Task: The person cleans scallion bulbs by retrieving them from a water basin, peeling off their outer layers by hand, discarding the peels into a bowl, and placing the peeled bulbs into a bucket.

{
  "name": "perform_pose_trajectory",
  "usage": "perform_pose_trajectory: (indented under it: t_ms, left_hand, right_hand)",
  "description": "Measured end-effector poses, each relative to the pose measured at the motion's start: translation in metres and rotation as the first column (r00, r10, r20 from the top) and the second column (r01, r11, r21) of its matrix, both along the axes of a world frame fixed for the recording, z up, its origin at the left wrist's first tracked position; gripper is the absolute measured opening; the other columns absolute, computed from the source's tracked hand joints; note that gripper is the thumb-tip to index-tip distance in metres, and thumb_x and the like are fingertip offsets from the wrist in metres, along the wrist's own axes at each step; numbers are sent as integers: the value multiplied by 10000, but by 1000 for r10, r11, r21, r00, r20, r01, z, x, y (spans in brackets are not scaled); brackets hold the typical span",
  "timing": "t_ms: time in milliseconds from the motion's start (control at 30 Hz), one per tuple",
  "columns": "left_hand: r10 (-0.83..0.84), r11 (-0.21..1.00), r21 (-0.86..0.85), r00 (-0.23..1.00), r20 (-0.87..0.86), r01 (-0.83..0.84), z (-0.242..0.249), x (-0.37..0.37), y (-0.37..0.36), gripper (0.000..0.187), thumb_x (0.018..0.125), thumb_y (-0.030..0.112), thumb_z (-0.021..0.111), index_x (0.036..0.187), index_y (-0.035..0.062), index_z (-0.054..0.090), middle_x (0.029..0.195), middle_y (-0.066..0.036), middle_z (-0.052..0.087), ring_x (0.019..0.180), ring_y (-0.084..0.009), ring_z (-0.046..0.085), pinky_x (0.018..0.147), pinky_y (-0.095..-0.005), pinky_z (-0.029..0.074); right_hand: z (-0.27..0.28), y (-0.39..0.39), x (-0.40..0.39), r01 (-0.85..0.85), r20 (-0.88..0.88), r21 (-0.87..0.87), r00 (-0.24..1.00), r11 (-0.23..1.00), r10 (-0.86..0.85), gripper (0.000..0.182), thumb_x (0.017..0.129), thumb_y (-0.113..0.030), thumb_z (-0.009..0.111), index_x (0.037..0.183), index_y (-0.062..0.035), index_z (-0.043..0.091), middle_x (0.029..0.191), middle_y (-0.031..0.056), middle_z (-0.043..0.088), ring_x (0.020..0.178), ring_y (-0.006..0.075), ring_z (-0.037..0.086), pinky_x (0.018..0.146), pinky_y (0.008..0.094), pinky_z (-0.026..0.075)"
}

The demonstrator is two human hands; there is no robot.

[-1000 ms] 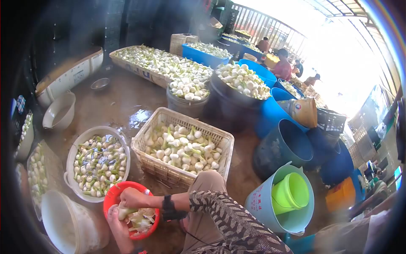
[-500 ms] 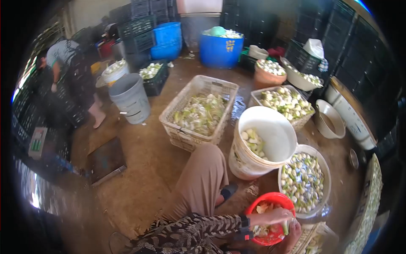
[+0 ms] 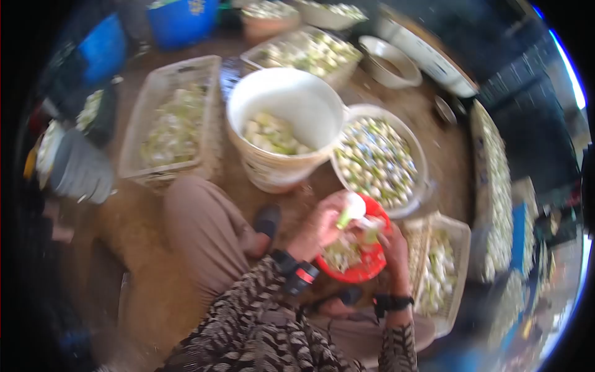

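Observation:
A white bulb with a short green stem point(image 3: 352, 209) is in my left hand point(image 3: 328, 218), whose fingers are wrapped round it above the left rim of a red basin point(image 3: 365, 268). My right hand point(image 3: 387, 239) is closed at the basin's right side, by a pale, blurred piece with a greenish stem point(image 3: 372, 230). Whether a tool is in that hand cannot be made out. Pale peelings point(image 3: 341, 253) lie in the basin.
Beyond the basin stand a white bucket point(image 3: 273, 170) with bulbs inside and a round tub point(image 3: 421, 167) of bulbs. A crate of peelings point(image 3: 133, 139) is at left, another crate point(image 3: 458, 279) at right.
The view has swung right and down, so the buckets and crates appear further left. My left hand now holds a white bulb up, and my hands are further apart.

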State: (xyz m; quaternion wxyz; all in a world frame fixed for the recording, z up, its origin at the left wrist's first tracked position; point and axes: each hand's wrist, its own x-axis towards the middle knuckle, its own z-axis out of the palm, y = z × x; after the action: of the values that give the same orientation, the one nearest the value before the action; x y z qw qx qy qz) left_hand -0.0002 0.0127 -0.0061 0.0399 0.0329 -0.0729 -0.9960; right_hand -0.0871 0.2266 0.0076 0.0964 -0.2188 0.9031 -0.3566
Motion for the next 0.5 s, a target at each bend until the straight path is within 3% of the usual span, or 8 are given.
perform_pose_trajectory:
  t_ms: [33, 67, 100, 133, 300, 400, 467, 500]
  left_hand:
    - [20, 999, -34, 997, -79, -22, -10, -1, 3, 449, 789, 132, 613, 1217, 57, 500, 1153, -107, 567, 1052, -258, 556, 880, -432, 483]
    - [28, 999, -40, 998, -61, -30, -8, -2, 5, 438, 806, 146, 614, 1218, 49, 499, 1153, -113, 568, 1047, -251, 559, 880, -419, 481]
    - [38, 998, -52, 998, -41, -40, -1, -1, 8, 428, 823, 159, 615, 1218, 42, 498, 1153, -119, 570, 1043, -244, 562, 881, -406, 479]
    - [10, 999, -46, 999, -44, -12, 6, 1, 10, 428, 823, 159, 615, 1218, 42, 498, 1153, -119, 570, 1043, -244, 562, 881, -406, 479]
    - [18, 985, -168, 998, -59, -28, 10, -4, 22, 411, 872, 156, 579, 1222, -29, 470, 1156, -119, 569, 1053, -203, 553, 934, -317, 436]
    - [53, 969, -238, 997, -51, -63, 9, -3, 27, 412, 889, 155, 557, 1233, -43, 450, 1148, -114, 572, 1042, -197, 554, 935, -319, 432]
    - [67, 965, -253, 998, -16, -69, 9, 0, 30, 402, 891, 145, 552, 1230, -44, 449, 1134, -110, 577, 1012, -193, 567, 924, -322, 437]
    - [-53, 978, -203, 998, -46, 43, 10, 0, 26, 388, 886, 138, 560, 1217, -35, 457, 1105, -93, 580, 963, -183, 579, 876, -311, 458]
  right_hand:
    - [9, -5, 4, 43, -52, 29, 998, 999, -41, 306, 824, -190, 620, 1072, -13, 590, 930, 140, 666, 845, 213, 650, 726, 325, 496]
    - [38, -22, 12, -11, 35, -122, 999, 992, 15, 295, 821, -169, 633, 1066, -9, 593, 914, 116, 668, 825, 183, 642, 732, 313, 496]
    - [59, -36, 21, -44, 5, -242, 999, 969, 47, 262, 828, -155, 633, 1023, 18, 606, 883, 95, 664, 785, 149, 627, 718, 285, 493]
    - [64, -49, 30, 103, 245, -441, 970, 891, 9, 224, 828, -132, 631, 962, 47, 621, 871, 83, 656, 759, 134, 614, 704, 255, 489]
    - [61, -65, 34, 39, 112, -352, 994, 935, 1, 136, 840, -75, 586, 880, 41, 645, 711, 62, 658, 634, 111, 617, 587, 239, 479]
    - [45, -66, 29, 74, -70, -282, 993, 957, -97, 101, 817, -52, 570, 817, 15, 646, 626, 99, 616, 562, 117, 585, 512, 277, 449]
    - [39, -62, 25, 81, -99, -286, 989, 955, -113, 89, 802, -44, 570, 796, 12, 639, 614, 100, 605, 555, 118, 582, 507, 277, 446]
    - [39, -62, 24, 80, -130, -293, 984, 953, -122, 78, 787, -37, 569, 775, 8, 632, 601, 101, 595, 547, 119, 578, 501, 277, 444]
